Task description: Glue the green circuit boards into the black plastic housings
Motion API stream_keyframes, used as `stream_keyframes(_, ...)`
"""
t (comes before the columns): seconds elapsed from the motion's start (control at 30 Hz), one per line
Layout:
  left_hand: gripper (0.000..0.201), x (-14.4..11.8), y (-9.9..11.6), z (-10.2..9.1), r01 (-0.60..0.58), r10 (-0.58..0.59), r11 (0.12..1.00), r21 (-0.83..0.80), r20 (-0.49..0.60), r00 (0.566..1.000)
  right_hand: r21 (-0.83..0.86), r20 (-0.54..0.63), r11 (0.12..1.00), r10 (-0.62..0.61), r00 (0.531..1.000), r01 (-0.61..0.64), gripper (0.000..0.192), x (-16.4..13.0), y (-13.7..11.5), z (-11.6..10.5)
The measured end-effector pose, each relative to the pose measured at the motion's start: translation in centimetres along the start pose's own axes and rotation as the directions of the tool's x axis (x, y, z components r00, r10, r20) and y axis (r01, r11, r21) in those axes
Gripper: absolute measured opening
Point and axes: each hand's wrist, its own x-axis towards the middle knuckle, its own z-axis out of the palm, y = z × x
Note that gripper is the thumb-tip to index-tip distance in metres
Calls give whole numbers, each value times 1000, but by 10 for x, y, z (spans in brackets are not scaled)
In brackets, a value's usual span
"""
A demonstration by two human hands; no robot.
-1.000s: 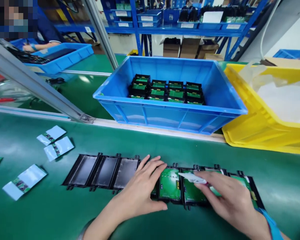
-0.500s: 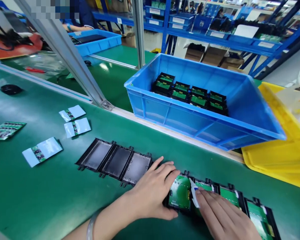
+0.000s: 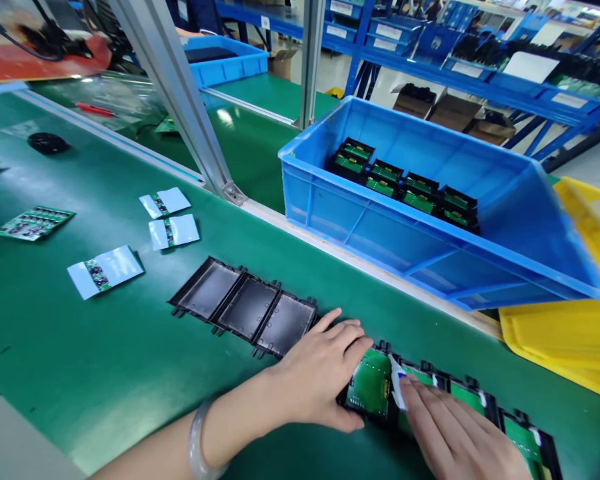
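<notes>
My left hand (image 3: 325,373) spans a black plastic case (image 3: 341,399) holding a green circuit board (image 3: 369,383), its thumb at the near edge and its fingers towards the far edge. Pinched in my right hand (image 3: 455,427) is a thin white piece (image 3: 397,383) with a pointed end and a blue mark, at the board's right edge; its kind is unclear. More cases with green boards (image 3: 467,399) run off to the right, partly under that hand. Left of my hands, joined black cases (image 3: 250,307) show bare insides.
Three white-wrapped circuit boards (image 3: 107,270) and an unwrapped board (image 3: 35,223) lie on the green table (image 3: 130,373). Behind the metal edge stands a blue bin (image 3: 380,240) containing filled cases (image 3: 380,183). A yellow tray (image 3: 555,347) sits at right, a metal post (image 3: 180,100) at left.
The view has shifted, so the table's things appear further right. Both hands keep nearly the same place on the case, the white piece still at the board's right edge.
</notes>
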Motion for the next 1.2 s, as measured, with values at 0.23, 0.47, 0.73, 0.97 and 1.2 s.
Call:
stream_keyframes(0.23, 92, -1, 0, 1, -15, 15, 1000, 7, -13, 1000, 11, 68, 999, -44, 997, 44, 43, -13, 1, 4)
stream_keyframes(0.47, 92, -2, -1, 3, -22, 23, 1000, 12, -29, 999, -8, 84, 1000, -29, 996, 30, 40, -16, 0, 4)
stream_keyframes(0.73, 93, -1, -2, 3, -22, 22, 1000, 14, -30, 999, 2, 85, 999, -39, 996, 39, 41, -18, 0, 5)
stream_keyframes(0.97, 93, -1, -1, 3, -14, 14, 1000, 15, -27, 1000, 3, 124, 998, -69, 990, 69, 43, -20, 1, 4)
stream_keyframes(1.2, 94, -2, -1, 3, -13, 13, 1000, 10, -17, 1000, 0, 94, 998, -59, 994, 60, 42, -14, 2, 2)
